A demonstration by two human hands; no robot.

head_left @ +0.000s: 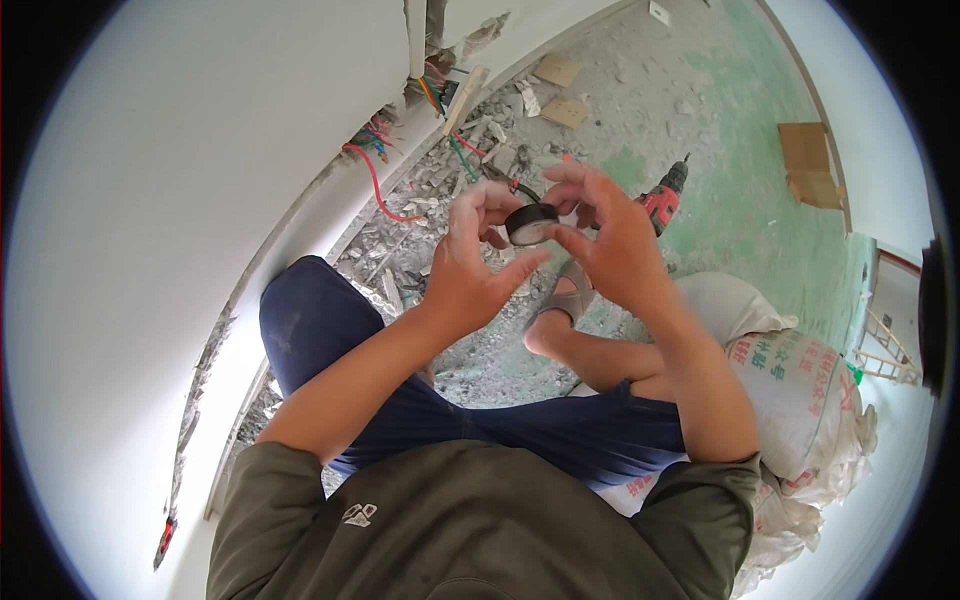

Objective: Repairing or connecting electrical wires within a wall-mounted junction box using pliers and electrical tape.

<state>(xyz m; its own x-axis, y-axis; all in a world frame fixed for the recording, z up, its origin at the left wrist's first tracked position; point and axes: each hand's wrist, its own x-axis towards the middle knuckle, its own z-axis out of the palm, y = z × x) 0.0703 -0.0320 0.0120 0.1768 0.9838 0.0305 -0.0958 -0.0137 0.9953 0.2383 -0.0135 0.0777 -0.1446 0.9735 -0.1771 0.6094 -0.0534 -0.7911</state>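
Note:
Above the rubble-covered floor, a roll of black electrical tape point(530, 224) is held up between my hands, its pale core facing me. My right hand point(615, 240) pinches the roll's right edge, thumb in front and fingers curled behind. Beside the roll's left edge is my left hand point(470, 265), fingers bent and thumb stretched out well apart from them. Whether its fingertips touch the tape is hard to see. Just behind the roll shows a short dark cable point(524, 190) with a red part. A green wire point(460, 158) runs from the broken wall toward my left fingers.
A red wire point(376, 185) loops out of the wall base, with several coloured wire ends point(380, 138) nearby. On the floor beyond my right hand lies a red and black drill point(664, 203). Stuffed white sacks point(790, 395) stand at my right. Farther off are cardboard pieces point(565, 110) and a brown box point(808, 165).

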